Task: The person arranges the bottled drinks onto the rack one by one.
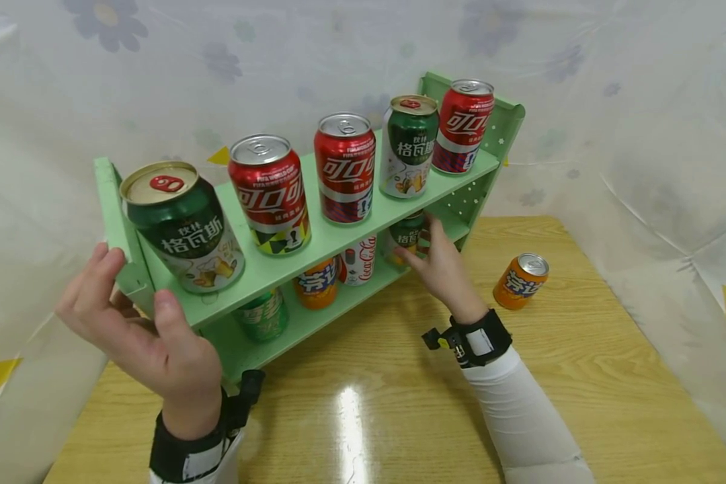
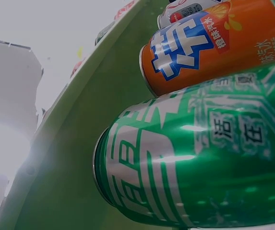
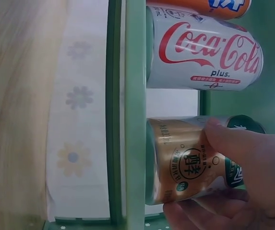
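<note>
A light green two-tier shelf point(image 1: 290, 282) stands at an angle on the table. My left hand point(image 1: 139, 329) holds its left end panel, fingers on the outer side and thumb by the front edge. On the lower tier, my right hand point(image 1: 440, 265) grips a green-and-gold drink can point(image 3: 187, 160), thumb on one side and fingers around the other. This can stands upright near the tier's right end. Beside it is a white Coca-Cola plus can point(image 3: 204, 50), then an orange soda can point(image 2: 209, 43) and a green soda can point(image 2: 190, 158) toward the left.
On the top tier stand red cola cans point(image 1: 269, 195) and green-and-white cans point(image 1: 184, 228), several in a row. Another orange can point(image 1: 521, 281) stands on the wooden table point(image 1: 581, 376), right of my right wrist. A flower-print sheet point(image 1: 290, 60) hangs behind the shelf.
</note>
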Motion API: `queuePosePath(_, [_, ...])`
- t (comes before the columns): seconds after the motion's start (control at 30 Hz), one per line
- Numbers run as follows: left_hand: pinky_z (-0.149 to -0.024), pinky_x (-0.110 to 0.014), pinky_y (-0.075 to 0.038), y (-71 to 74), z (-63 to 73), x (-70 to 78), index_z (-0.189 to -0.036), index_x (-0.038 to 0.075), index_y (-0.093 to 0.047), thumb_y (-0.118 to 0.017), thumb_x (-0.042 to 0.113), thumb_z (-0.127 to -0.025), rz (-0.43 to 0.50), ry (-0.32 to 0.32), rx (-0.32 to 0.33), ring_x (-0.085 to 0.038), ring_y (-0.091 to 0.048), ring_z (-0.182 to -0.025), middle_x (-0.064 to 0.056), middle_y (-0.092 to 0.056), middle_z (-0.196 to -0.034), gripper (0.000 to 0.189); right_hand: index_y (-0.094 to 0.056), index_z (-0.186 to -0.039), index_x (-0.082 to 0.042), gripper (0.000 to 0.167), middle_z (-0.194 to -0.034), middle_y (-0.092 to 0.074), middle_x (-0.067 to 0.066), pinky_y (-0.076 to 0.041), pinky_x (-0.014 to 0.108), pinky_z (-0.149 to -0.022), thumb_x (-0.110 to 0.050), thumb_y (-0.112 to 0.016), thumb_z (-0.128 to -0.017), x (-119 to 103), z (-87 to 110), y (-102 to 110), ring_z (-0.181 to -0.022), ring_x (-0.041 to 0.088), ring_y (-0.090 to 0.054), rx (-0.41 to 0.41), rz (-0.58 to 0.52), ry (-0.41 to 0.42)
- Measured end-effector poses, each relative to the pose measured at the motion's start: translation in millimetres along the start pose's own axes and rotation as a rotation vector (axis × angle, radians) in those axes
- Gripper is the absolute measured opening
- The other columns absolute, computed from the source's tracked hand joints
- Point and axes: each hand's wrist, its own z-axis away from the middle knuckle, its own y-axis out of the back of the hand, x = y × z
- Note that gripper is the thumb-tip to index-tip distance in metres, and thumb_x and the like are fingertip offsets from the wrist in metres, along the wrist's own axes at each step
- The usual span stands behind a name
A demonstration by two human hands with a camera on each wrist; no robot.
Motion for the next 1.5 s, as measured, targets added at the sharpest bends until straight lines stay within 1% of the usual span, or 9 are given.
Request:
queuePosePath(0.13, [-0.093,-0.026,-0.039,0.0,-0.4,0.3,-0.109,-0.011,-0.054,-0.042,0.003,-0.077,0.001,0.001,-0.001,-0.032,-0.042,-0.125,-0.019,-0.048,-0.121,0.037,-0.021,-0.159,0.000,0.084,-0.161,-0.036,0.024,-0.049,0.050,-0.108,-0.022,-0.072,-0.096,0,0.0,-2,-0.142,0.043,-0.047,0.001,0.003,0.013])
queuePosePath(0.47, [-0.094,-0.026,-0.039,-1.2,-1.0,0.6,-0.109,-0.011,-0.055,-0.043,0.004,-0.078,-0.003,-0.004,0.000,-0.032,-0.042,-0.126,-0.019,-0.049,-0.121,0.037,-0.021,-0.159,0.001,0.081,-0.160,-0.036,0.025,-0.048,0.050,-0.109,-0.021,-0.070,-0.098,1,0.4,-6,-0.141,0.044,-0.047,0.001,-0.002,0.043])
queuePosePath(1.0, [-0.094,-0.026,-0.039,-0.6,-0.9,0.7,-0.109,-0.011,-0.054,-0.042,0.003,-0.077,-0.001,0.004,-0.006,-0.032,-0.042,-0.125,-0.018,-0.048,-0.120,0.037,-0.021,-0.159,-0.002,0.080,-0.163,-0.033,0.024,-0.046,0.049,-0.111,-0.024,-0.068,-0.099,9,-2.0,-13,-0.141,0.044,-0.047,0.013,-0.014,0.045])
queuePosePath(1.27, [-0.091,-0.024,-0.037,0.3,-1.0,-0.1,-0.109,-0.011,-0.054,-0.041,0.003,-0.077,-0.011,0.009,-0.005,-0.032,-0.043,-0.125,-0.018,-0.048,-0.121,0.037,-0.021,-0.159,-0.001,0.079,-0.163,-0.032,0.025,-0.045,0.049,-0.112,-0.022,-0.068,-0.099,8,-1.7,-15,-0.143,0.043,-0.046,0.020,-0.014,0.045])
queuePosePath(1.5, [-0.092,-0.025,-0.039,0.9,-0.3,-0.1,-0.109,-0.011,-0.055,-0.041,0.002,-0.077,-0.008,0.009,-0.002,-0.033,-0.042,-0.127,-0.017,-0.049,-0.119,0.037,-0.022,-0.159,-0.002,0.077,-0.162,-0.033,0.024,-0.045,0.049,-0.112,-0.022,-0.067,-0.099,7,-1.1,-15,-0.142,0.044,-0.047,0.021,-0.016,0.063])
